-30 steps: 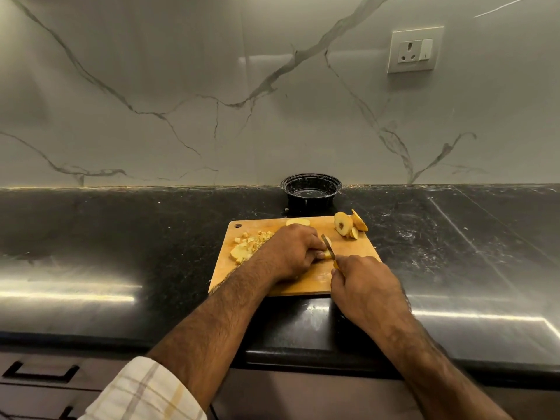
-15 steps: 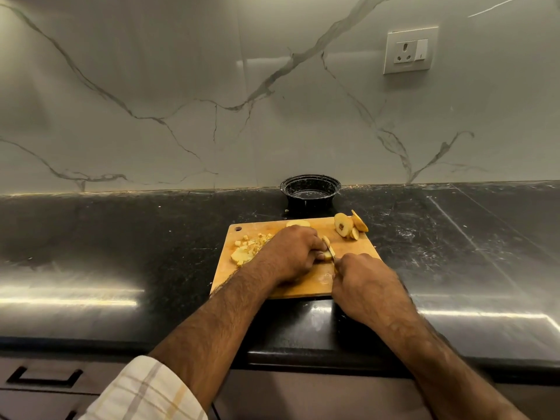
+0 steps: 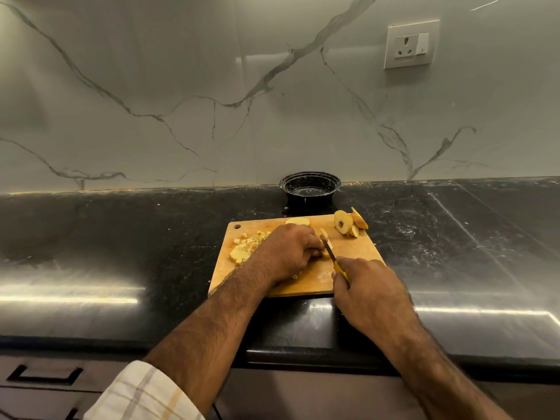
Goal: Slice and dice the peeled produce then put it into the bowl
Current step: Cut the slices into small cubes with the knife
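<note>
One rectangular wooden cutting board (image 3: 303,280) is seen from the head view. The left hand (image 3: 288,250) is curled over a pale produce piece (image 3: 326,253). A yellow-handled knife (image 3: 328,248) is gripped by the right hand (image 3: 363,286), its blade pointing away. Diced yellow bits (image 3: 242,250) lie left of the left hand, round slices (image 3: 348,222) beyond the right, one black round bowl (image 3: 309,189) past the board's far edge.

Domestic kitchen: polished black stone countertop (image 3: 121,237) against a veined marble-look backsplash (image 3: 181,86), wall socket with switch (image 3: 411,45), drawer fronts (image 3: 45,377) below, wooden cutting board (image 3: 357,247) on top.
</note>
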Demonstrator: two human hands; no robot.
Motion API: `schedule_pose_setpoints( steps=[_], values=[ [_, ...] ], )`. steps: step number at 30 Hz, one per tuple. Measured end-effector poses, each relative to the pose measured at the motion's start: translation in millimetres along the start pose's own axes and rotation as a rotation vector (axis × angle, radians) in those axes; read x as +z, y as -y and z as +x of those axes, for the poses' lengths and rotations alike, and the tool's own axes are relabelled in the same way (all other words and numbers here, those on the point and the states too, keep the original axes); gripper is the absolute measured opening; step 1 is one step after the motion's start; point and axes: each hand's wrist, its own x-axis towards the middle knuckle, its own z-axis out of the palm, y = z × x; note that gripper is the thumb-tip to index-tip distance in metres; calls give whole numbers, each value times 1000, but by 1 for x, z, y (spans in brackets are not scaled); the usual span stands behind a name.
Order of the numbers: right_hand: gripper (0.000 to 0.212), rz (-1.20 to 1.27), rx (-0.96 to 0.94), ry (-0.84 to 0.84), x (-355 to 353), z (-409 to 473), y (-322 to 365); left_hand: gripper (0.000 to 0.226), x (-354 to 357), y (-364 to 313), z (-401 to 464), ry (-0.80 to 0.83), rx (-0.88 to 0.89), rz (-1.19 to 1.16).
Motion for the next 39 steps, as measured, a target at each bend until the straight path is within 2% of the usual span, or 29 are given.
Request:
schedule_pose_setpoints(
  steps=[5,11,16,21,26,32,39],
  values=[
    [28,-34,32,45,2,8,6,21,2,3,0,-32,-1,-43],
    [7,-59,67,143,-3,27,18,20,-3,0,2,-23,-14,-59],
    [15,-68,57,162,-3,13,10,21,-1,-6,3,-34,-36,21],
    [29,-2,52,88,-8,-5,0,20,-1,-1,0,-27,-97,-79],
    [28,14,15,18,-9,-5,5,19,-4,2,-3,-29,-92,-108],
    [27,-48,64,118,-4,15,13,18,-1,3,-1,-39,-74,-96],
    [21,-40,90,152,2,29,15,19,0,-1,1,-44,-50,-20]
  ],
)
